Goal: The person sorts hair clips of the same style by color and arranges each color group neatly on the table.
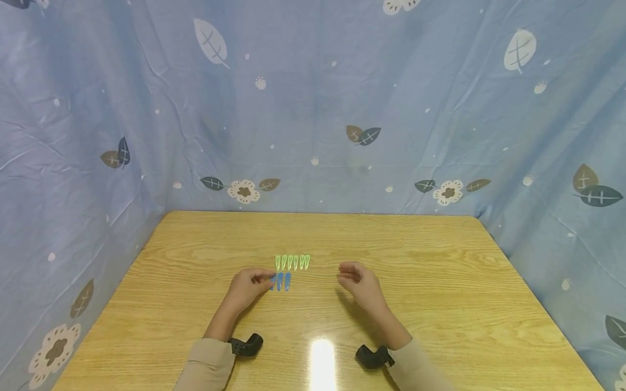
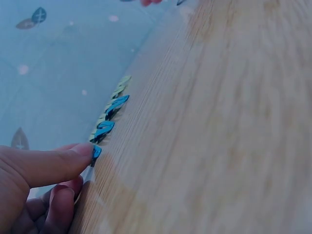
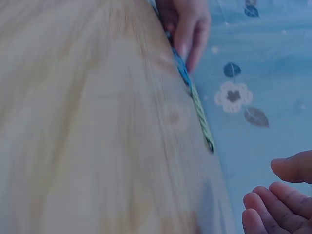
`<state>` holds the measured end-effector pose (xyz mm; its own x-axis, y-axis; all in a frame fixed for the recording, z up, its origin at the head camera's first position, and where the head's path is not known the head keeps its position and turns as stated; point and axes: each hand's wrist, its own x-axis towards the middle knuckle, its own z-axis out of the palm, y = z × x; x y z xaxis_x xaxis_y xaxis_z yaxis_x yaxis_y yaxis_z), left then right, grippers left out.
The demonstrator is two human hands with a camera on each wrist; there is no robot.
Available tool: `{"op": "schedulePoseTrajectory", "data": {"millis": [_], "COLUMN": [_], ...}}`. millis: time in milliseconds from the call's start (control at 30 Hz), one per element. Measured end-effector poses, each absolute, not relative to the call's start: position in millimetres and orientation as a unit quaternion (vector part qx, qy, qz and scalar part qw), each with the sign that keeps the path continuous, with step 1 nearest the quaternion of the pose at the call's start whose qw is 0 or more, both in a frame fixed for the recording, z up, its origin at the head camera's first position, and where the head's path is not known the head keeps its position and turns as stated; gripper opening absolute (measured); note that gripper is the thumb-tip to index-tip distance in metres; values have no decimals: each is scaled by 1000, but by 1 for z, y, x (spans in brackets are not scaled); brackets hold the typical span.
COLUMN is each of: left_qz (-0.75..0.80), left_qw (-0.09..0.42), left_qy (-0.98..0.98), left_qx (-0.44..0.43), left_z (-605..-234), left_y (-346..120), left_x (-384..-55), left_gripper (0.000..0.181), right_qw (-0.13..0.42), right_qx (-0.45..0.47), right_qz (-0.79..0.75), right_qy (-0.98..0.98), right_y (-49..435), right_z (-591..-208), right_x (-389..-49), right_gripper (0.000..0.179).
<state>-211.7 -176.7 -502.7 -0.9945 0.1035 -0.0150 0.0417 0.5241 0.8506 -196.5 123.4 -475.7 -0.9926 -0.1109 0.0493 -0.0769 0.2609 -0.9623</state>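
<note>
My left hand (image 1: 248,285) pinches a blue snap hair clip (image 2: 97,153) between thumb and fingers, at the left end of a short row. Beside that one, two more blue hair clips (image 1: 287,281) lie on the wooden table. Just behind the blue row, several light green hair clips (image 1: 290,263) lie side by side. To the right of the clips is my right hand (image 1: 363,286), holding nothing, its thumb apart from its loosely bent fingers (image 3: 273,207) in the right wrist view.
The wooden table (image 1: 440,304) has a blue patterned curtain (image 1: 313,108) behind it and at both sides. A black wrist camera (image 1: 246,346) sits on the left wrist and another black camera (image 1: 373,357) on the right. A bright glare spot shows near the table's front.
</note>
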Motion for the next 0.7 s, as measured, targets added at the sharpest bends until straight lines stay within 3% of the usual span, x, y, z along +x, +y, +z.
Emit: {"op": "schedulePoseTrajectory", "data": {"millis": [300, 700], "left_qz": [485, 487], "left_qw": [30, 29], "left_qy": [873, 872], "left_qx": [37, 42], "left_z": [-504, -503], "left_y": [-177, -176], "left_x": [-212, -212], "left_gripper": [22, 22], "right_qw": [-6, -8], "right_qx": [-33, 15], "right_qz": [-583, -553], "right_qy": [811, 833], "right_y": [163, 168], "right_z": [-483, -489], "right_x": [-193, -196], "right_gripper": [36, 33]}}
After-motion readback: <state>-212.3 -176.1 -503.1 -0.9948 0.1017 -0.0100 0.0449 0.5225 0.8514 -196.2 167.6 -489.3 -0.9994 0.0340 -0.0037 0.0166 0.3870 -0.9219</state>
